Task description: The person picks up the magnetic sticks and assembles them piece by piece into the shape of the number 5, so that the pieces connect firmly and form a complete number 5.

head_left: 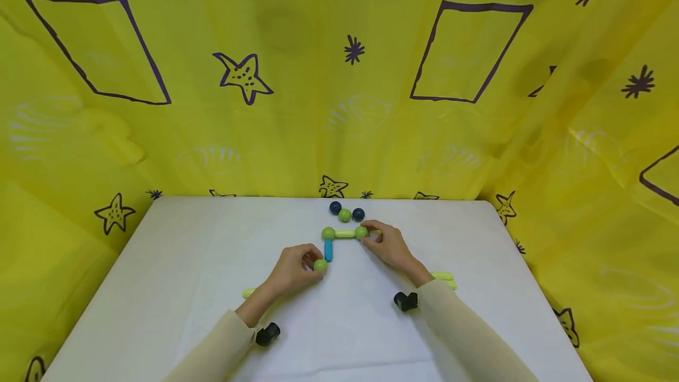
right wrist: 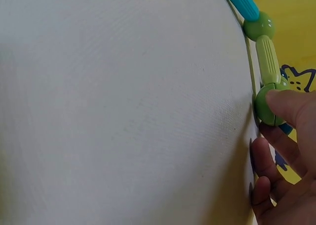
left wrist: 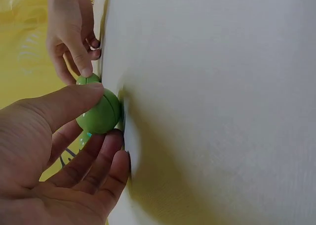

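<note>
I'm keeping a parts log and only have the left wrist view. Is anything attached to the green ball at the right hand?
Observer: Yes, a yellow-green rod joins the right hand's ball to a corner ball, also green.
Operator: Does anything else come off that second ball?
Observer: A blue rod, pointing back towards the person, its near end close to the ball in the left hand.
Operator: Any more balls beyond that?
Observer: Three, close together: two dark balls with a green one between them.
</note>
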A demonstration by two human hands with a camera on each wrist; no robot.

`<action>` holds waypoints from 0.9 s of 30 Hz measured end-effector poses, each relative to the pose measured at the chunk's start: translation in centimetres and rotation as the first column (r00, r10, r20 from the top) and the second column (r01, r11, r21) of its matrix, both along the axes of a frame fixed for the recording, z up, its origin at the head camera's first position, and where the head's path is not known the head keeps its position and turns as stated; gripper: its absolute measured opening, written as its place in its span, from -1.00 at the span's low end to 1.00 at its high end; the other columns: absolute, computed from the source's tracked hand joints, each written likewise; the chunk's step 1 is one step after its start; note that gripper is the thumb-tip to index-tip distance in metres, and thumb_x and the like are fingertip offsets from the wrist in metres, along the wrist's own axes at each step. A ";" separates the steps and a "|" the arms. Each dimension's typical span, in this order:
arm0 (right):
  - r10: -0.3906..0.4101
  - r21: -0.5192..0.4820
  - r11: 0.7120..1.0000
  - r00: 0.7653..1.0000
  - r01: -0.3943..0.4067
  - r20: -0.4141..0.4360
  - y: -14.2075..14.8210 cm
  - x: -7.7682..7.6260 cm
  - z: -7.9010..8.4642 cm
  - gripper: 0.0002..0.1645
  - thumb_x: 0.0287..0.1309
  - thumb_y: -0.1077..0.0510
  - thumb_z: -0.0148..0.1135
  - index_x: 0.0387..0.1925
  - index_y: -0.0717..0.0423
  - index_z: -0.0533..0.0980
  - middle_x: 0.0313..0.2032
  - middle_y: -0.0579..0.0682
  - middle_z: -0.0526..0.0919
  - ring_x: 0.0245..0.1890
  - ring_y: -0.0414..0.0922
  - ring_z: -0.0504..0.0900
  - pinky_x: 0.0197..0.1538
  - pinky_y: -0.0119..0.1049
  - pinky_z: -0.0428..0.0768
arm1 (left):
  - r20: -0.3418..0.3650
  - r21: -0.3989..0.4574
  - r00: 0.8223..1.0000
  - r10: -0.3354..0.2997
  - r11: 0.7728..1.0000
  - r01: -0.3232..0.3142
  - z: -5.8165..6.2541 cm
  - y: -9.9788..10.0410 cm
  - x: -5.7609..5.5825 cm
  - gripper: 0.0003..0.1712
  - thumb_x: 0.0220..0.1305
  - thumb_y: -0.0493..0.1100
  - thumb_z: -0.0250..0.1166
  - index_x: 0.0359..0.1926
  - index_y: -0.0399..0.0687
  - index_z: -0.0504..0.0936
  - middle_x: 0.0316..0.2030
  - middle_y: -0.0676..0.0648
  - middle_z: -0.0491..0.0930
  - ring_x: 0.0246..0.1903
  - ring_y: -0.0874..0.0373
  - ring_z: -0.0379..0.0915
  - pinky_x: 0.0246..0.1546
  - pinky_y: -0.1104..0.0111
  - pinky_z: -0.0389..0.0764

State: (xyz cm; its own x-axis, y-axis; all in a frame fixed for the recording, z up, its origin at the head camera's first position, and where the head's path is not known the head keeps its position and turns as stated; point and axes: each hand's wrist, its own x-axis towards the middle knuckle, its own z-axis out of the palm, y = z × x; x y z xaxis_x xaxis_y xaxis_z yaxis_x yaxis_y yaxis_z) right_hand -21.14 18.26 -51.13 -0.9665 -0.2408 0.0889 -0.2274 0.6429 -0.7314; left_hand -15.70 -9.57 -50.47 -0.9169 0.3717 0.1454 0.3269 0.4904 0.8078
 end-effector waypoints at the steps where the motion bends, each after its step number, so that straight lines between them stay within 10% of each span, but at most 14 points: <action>1: 0.012 0.002 1.000 1.000 -0.012 -0.001 0.1 -0.1 0.1 -0.51 0.27 0.17 0.42 0.22 0.07 0.58 0.05 0.08 0.71 -0.44 -0.18 0.48 -0.34 -0.34 0.46 | -0.001 -0.005 1.000 0.004 1.000 -0.004 0.0 0.1 0.0 -0.73 0.02 -0.37 0.55 -0.24 -0.11 0.69 -0.37 0.05 0.68 -0.35 0.18 0.60 -0.31 0.41 0.57; 16: 0.261 0.201 0.941 0.962 -0.272 0.081 1.7 -1.5 4.1 -0.28 0.32 0.19 0.37 0.45 0.03 0.36 0.15 0.23 0.61 -0.35 -0.11 0.60 -0.19 -0.17 0.60 | -0.009 -0.026 0.999 0.031 0.999 -0.031 -0.4 -0.1 0.2 -0.69 -0.01 -0.34 0.61 -0.24 -0.14 0.69 -0.34 0.03 0.69 -0.36 0.20 0.62 -0.29 0.40 0.59; 27: 0.481 0.206 0.842 0.867 -0.499 0.130 -0.2 -1.7 8.0 -0.38 0.33 0.24 0.35 0.37 0.17 0.41 -0.01 0.20 0.69 -0.19 0.00 0.69 -0.04 -0.15 0.65 | -0.025 -0.008 0.999 0.028 1.000 -0.028 -0.3 -0.2 0.4 -0.70 -0.02 -0.37 0.61 -0.26 -0.17 0.69 -0.38 0.03 0.68 -0.38 0.18 0.63 -0.31 0.41 0.60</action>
